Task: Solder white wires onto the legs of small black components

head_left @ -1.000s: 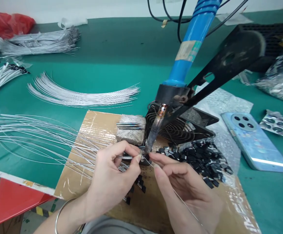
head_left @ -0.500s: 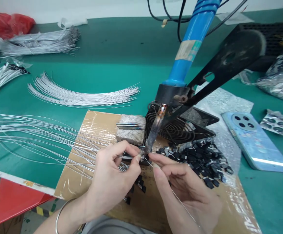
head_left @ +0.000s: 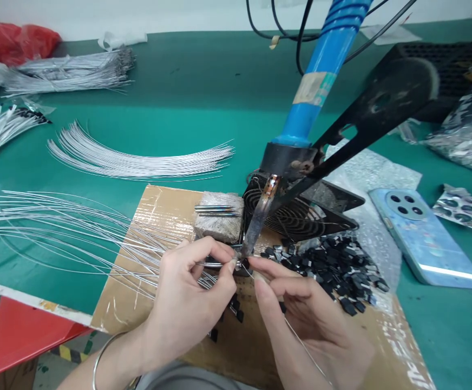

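Observation:
My left hand point(head_left: 187, 298) pinches a thin silver wire lead point(head_left: 214, 264) and holds its end at the tip of the soldering iron point(head_left: 256, 225). The iron has a blue handle point(head_left: 321, 70) and is fixed in a black stand point(head_left: 366, 124). My right hand point(head_left: 305, 319) pinches a strand of solder wire point(head_left: 301, 341) that runs from its fingertips back toward me, its end at the same tip. Both sets of fingertips almost touch just below the iron's tip, over a cardboard sheet point(head_left: 146, 216).
Loose silver wires point(head_left: 65, 227) fan out to the left, more bundles point(head_left: 138, 160) lie farther back. A pile of small black parts point(head_left: 333, 265) sits right of my hands. A black fan point(head_left: 296, 216), a grey sponge block point(head_left: 220, 216) and a blue phone point(head_left: 423, 238) lie nearby.
Hardly anything has moved. My right hand has shifted a little, drawing the solder wire slightly toward the iron's tip; the left hand stays put.

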Available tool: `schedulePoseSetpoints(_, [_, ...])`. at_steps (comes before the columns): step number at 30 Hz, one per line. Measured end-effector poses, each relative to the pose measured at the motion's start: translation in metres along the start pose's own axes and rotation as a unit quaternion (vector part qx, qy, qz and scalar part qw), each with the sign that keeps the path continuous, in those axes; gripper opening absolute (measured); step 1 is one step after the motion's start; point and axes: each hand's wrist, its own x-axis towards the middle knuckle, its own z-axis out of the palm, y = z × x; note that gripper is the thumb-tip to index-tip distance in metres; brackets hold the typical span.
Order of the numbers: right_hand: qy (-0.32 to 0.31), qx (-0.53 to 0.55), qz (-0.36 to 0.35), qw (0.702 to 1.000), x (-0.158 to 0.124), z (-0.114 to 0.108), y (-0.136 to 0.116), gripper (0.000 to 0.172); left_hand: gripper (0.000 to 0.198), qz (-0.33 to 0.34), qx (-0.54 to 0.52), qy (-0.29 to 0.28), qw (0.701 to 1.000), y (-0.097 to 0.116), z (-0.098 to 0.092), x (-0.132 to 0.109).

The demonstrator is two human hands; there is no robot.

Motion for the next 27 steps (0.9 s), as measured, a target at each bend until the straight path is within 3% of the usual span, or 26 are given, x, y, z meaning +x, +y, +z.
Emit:
schedulePoseSetpoints(22, [-0.042,-0.021,-0.051,0.998,0.002,-0.008,0.007,0.01,0.014,-0.001,0.007,-0.007,1.0,-0.003,0.001,-0.001])
schedulePoseSetpoints(27, [-0.124,-0.017,-0.071,0.99,0.009,-0.024,0.015,0.014,0.015,0.007,0.006,-0.011,1.0,-0.001,0.0,-0.001])
